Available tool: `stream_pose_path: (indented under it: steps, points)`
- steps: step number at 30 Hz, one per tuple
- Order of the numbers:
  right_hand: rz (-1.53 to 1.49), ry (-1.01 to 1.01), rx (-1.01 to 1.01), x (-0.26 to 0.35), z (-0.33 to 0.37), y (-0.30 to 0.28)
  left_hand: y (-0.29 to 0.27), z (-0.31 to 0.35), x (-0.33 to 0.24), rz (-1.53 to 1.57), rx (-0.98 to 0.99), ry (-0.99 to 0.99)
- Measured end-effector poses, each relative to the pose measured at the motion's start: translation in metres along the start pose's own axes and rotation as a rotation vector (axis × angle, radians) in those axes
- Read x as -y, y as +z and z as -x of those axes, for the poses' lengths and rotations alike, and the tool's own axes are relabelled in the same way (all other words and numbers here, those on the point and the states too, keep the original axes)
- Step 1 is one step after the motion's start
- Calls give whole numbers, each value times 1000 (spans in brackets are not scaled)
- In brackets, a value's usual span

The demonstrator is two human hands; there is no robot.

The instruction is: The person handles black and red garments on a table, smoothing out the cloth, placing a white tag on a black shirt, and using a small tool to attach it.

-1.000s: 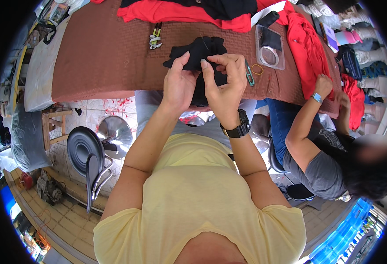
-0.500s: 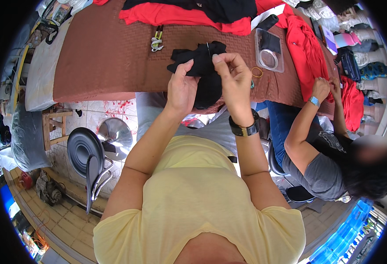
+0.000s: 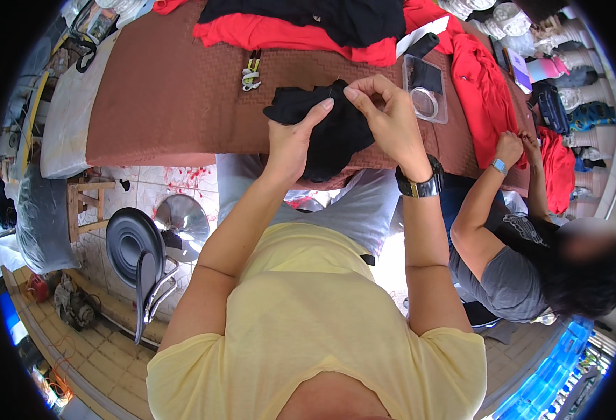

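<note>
A bunched piece of black cloth [image 3: 336, 140] hangs over the near edge of the table, above my lap. My left hand [image 3: 292, 143] grips its left side, thumb on top and the fingers underneath. At the cloth's upper right edge, my right hand [image 3: 392, 119] has thumb and forefinger pinched together. Whatever lies between those fingertips is too small to make out. A dark watch sits on my right wrist.
The table [image 3: 161, 91] has a brown textured cover. Red and black garments [image 3: 308, 31] lie along its far side. A clear plastic box [image 3: 425, 87] stands to the right, a small yellow-and-black tool [image 3: 251, 73] farther left. A co-worker [image 3: 511, 238] handles red cloth [image 3: 479, 91] at right.
My right hand has moved right and slightly nearer. The needle that stood upright at the cloth no longer shows clearly. The black cloth has spread wider and turned between my hands.
</note>
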State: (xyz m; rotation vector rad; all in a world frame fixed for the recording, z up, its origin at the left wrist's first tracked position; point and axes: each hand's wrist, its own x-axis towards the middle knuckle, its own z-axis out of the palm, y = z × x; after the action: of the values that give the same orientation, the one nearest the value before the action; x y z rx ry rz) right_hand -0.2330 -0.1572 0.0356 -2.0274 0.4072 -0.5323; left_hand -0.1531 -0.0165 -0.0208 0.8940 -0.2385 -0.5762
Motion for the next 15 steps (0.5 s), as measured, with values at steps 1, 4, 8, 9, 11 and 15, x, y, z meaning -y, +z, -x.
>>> stream_pose_path:
  steps: [1,4,8,9,11,15]
  points:
    - [30,-26,-10,-2,-5,0,1,0,1,-31,7,13]
    - [113,-175,2,-6,-19,0,-1,0,3,-193,26,51]
    - [216,-270,115,2,-27,1,-6,-2,8,-269,60,82]
    - [233,-285,117,8,-27,1,-7,-3,7,-269,41,83]
    - [268,-313,120,18,-21,2,-7,-4,6,-271,2,86]
    - [311,-298,41,10,-17,-1,-5,-5,-2,-242,11,80]
